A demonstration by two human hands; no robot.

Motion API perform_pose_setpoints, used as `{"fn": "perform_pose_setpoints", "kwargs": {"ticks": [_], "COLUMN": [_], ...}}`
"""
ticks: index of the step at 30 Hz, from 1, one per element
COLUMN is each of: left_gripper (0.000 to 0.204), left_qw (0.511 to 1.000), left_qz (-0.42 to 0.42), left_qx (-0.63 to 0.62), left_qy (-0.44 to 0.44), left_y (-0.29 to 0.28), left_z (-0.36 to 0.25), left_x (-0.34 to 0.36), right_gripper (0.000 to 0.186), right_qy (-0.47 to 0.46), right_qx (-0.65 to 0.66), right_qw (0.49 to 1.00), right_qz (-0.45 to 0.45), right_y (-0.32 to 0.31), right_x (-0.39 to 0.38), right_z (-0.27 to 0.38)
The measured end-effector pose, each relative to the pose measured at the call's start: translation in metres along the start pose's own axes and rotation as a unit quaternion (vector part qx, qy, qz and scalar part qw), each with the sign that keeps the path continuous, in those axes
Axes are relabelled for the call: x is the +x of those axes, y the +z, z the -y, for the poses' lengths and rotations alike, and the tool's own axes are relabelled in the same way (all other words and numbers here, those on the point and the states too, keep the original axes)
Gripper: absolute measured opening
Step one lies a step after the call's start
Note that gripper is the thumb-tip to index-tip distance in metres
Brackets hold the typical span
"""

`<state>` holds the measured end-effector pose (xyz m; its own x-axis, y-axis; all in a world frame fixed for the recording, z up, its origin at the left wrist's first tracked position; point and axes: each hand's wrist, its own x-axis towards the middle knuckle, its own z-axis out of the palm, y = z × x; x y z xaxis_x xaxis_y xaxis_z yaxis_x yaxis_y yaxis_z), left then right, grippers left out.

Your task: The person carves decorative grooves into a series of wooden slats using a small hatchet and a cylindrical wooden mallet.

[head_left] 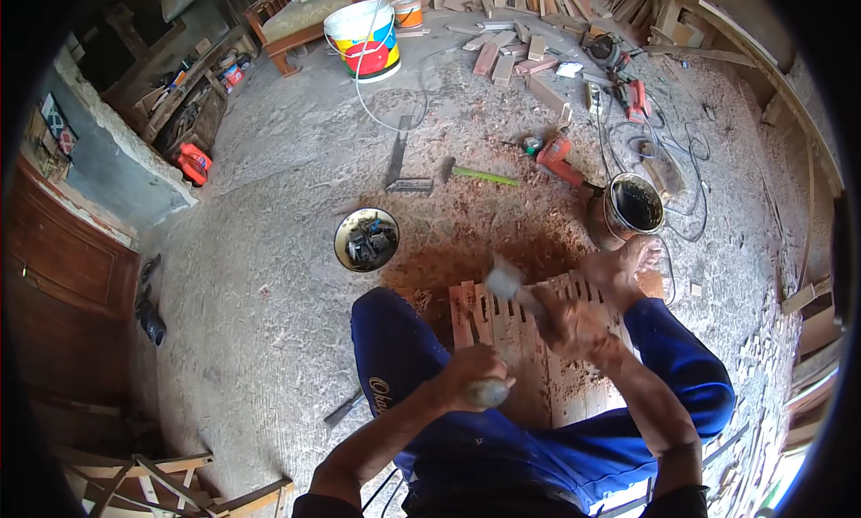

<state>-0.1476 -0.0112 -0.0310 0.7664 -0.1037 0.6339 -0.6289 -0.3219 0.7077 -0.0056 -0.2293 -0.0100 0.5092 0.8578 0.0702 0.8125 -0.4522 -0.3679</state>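
My left hand is closed around a chisel, its rounded handle end showing below the fist. The chisel's blade points down at the far left part of several reddish wooden boards lying side by side between my legs. Dark slots run in a row along the boards' far ends. Above the boards, my right hand grips a hammer, blurred by motion, with its head up and to the left of the fist. My bare foot rests by the boards' far right corner. Wood chips lie on and around the boards.
Beyond the boards are a bowl of dark metal pieces, a try square, a green-handled hammer, a red drill and a dark bucket. Cables loop at right. Another chisel lies left of my leg.
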Motion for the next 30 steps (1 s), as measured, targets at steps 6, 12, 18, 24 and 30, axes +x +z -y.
{"fn": "perform_pose_setpoints", "kwargs": {"ticks": [6,12,18,24,30], "left_gripper": [0.021,0.021,0.022,0.022,0.021], "left_qw": [0.929,0.938,0.941,0.939,0.939], "left_qz": [-0.323,-0.336,-0.265,-0.248,-0.252], "left_qx": [0.181,0.017,-0.050,-0.053,-0.033], "left_qy": [-0.023,-0.084,-0.207,-0.231,-0.232], "left_y": [-0.086,-0.111,-0.043,-0.031,-0.024], "left_z": [-0.033,-0.020,0.025,0.043,0.062], "left_x": [0.092,0.127,0.089,0.074,0.068], "right_gripper": [0.041,0.037,0.050,0.051,0.048], "right_qy": [0.099,-0.082,0.205,0.340,0.348], "right_qx": [0.146,-0.111,0.241,0.432,0.463], "right_qw": [0.953,0.979,0.945,0.833,0.812], "right_qz": [0.247,0.148,-0.076,-0.061,-0.072], "right_y": [0.083,0.121,0.130,0.022,0.017], "right_x": [-0.071,-0.039,0.004,0.010,0.006], "right_z": [-0.014,-0.024,-0.068,-0.004,0.006]}}
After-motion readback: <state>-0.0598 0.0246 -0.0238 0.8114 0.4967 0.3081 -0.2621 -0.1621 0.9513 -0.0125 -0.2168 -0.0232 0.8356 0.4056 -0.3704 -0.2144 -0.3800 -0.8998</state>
